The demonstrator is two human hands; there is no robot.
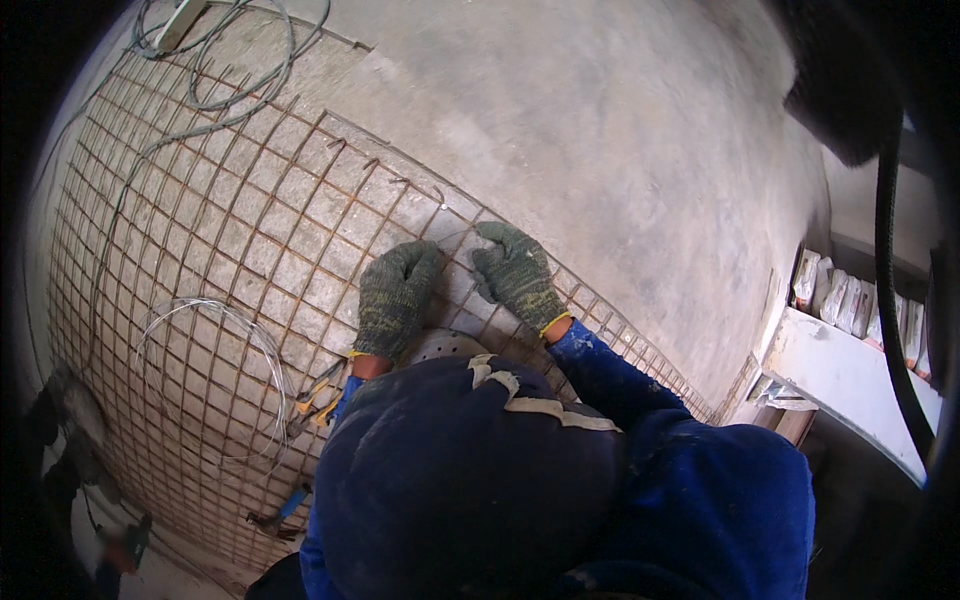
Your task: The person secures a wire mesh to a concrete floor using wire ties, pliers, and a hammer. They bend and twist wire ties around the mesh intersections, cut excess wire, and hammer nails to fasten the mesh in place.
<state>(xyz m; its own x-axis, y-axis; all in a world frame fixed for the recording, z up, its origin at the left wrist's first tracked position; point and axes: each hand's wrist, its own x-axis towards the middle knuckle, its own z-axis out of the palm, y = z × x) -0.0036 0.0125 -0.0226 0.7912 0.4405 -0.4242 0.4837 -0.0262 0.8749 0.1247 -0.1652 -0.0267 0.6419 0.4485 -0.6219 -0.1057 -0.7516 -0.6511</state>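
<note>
Both of my hands wear dark green knitted gloves with yellow cuffs and work low over a rusty steel mesh [262, 190]. My left hand [396, 295] is closed, its fingers curled and pressed to the thumb. To its right, my right hand [517, 272] has its fingers bent inward toward the left one, also closed. A faint thin line, possibly wire, shows in the gap between them; what the fingertips hold is too small to make out. Hooked bar ends [420, 188] stick out along the mesh edge just beyond my hands.
A loose coil of silvery wire [270, 345] lies on the mesh at left. Yellow-handled pliers [318, 398] and a blue-handled tool [290, 503] rest near my knee [450, 470]. Grey cable [282, 80] loops at the far left. A white shelf [840, 375] with packages stands at right.
</note>
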